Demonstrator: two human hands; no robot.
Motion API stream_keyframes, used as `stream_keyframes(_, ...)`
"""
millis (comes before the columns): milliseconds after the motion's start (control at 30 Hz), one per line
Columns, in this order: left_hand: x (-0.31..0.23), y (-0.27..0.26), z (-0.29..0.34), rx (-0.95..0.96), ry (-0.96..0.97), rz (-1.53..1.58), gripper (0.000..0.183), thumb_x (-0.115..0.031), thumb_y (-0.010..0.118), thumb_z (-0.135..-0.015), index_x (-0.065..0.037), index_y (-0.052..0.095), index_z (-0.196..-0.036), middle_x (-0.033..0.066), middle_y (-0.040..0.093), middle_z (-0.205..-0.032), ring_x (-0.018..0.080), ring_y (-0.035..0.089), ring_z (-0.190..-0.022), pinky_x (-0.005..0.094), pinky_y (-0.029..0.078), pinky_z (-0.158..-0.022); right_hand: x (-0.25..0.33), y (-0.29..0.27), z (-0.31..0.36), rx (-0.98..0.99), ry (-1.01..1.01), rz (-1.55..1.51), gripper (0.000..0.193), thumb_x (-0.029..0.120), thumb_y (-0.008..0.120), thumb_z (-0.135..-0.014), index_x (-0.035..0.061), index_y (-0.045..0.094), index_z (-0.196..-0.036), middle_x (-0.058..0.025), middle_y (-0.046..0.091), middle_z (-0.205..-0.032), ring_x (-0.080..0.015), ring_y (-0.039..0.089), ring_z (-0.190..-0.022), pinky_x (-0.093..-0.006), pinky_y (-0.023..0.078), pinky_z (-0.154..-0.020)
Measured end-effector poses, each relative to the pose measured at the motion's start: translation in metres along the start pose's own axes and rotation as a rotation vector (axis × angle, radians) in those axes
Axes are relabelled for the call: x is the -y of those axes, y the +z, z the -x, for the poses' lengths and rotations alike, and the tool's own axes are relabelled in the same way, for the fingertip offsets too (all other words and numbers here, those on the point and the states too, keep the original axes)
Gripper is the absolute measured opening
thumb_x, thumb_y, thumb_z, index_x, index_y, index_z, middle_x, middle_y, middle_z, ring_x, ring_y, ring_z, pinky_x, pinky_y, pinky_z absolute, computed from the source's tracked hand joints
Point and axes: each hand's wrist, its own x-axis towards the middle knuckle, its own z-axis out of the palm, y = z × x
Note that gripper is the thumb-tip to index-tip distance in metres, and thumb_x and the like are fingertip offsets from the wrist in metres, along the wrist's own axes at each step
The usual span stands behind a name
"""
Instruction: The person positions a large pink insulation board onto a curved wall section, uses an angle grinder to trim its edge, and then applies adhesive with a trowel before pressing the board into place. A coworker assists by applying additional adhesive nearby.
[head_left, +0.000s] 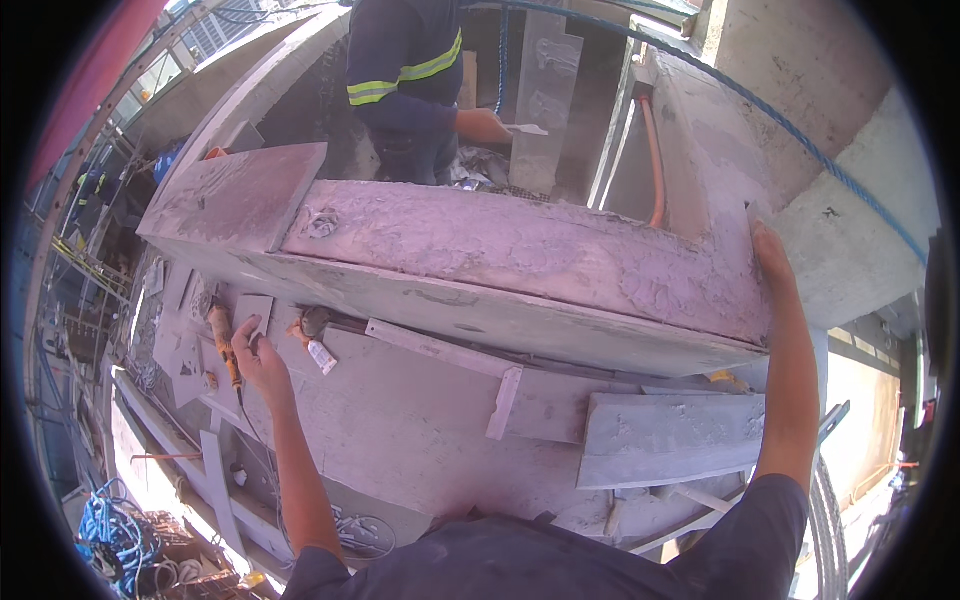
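My right hand [772, 256] is at the right end of a low wall topped with wet, pinkish-grey mortar [480, 235]. Its fingers are closed along a thin, flat grey edge there; I cannot tell what that piece is. My left hand [262, 365] is raised in front of the wall at the left, its fingers loosely bent and apart, with nothing clearly in them. Close beside it lies an orange power tool [222, 340] with a cord. A stone slab [240, 195] covers the wall's left end, and a lump of mortar [320, 222] sits near its edge.
Beyond the wall stands a co-worker [405, 90] in dark clothes with reflective bands, a trowel [527, 129] in one hand. A blue rope [760, 105] crosses above. Below lie an L-shaped metal piece [450, 350], a grey slab [670, 440], a white tube [322, 357] and coiled blue rope [115, 535].
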Motion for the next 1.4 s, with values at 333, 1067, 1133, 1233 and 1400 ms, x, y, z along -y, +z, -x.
stream_keyframes(333,0.157,-0.051,0.231,0.127,-0.603,-0.697,0.048,-0.011,0.061,-0.091,-0.007,0.064,-0.139,0.0185,0.062,-0.133,0.0408,0.062,-0.126,0.0579,0.049,-0.106,-0.036,0.003,-0.018,-0.050,-0.001,0.078,0.072,0.048,0.041,-0.114,-0.0150,0.064,-0.139,-0.0363,0.068,-0.141,-0.0442,0.061,-0.141,-0.0478,0.044,-0.117)
stream_keyframes(1067,0.160,-0.092,0.279,0.253,-0.708,-0.871,0.055,-0.024,0.064,-0.089,-0.009,0.066,-0.141,0.0207,0.069,-0.136,0.0441,0.067,-0.125,0.0585,0.055,-0.103,0.014,0.002,0.008,-0.110,0.154,0.129,0.073,0.047,0.041,-0.113,-0.0196,0.064,-0.134,-0.0420,0.067,-0.136,-0.0495,0.062,-0.139,-0.0495,0.046,-0.116)
stream_keyframes(1133,0.160,-0.093,0.280,0.251,-0.718,-0.868,0.057,-0.024,0.065,-0.088,-0.009,0.065,-0.142,0.0205,0.069,-0.137,0.0442,0.066,-0.126,0.0590,0.055,-0.104,0.013,0.004,0.006,-0.112,0.148,0.117,0.073,0.047,0.040,-0.113,-0.0191,0.064,-0.134,-0.0419,0.067,-0.136,-0.0493,0.062,-0.139,-0.0491,0.046,-0.116)
stream_keyframes(1233,0.162,-0.098,0.281,0.269,-0.685,-0.886,0.059,-0.022,0.067,-0.086,-0.010,0.063,-0.144,0.0208,0.069,-0.138,0.0437,0.066,-0.127,0.0587,0.055,-0.105,0.016,0.007,0.008,-0.124,0.118,0.084,0.072,0.047,0.040,-0.114,-0.0181,0.065,-0.134,-0.0413,0.067,-0.136,-0.0491,0.062,-0.139,-0.0490,0.046,-0.116)
stream_keyframes(1400,0.163,-0.095,0.280,0.260,-0.675,-0.911,0.061,-0.022,0.069,-0.086,-0.010,0.062,-0.145,0.0219,0.071,-0.135,0.0450,0.069,-0.124,0.0593,0.056,-0.103,0.015,0.006,0.009,-0.108,0.109,0.100,0.071,0.046,0.040,-0.113,-0.0160,0.065,-0.136,-0.0403,0.067,-0.137,-0.0485,0.062,-0.140,-0.0490,0.046,-0.116)
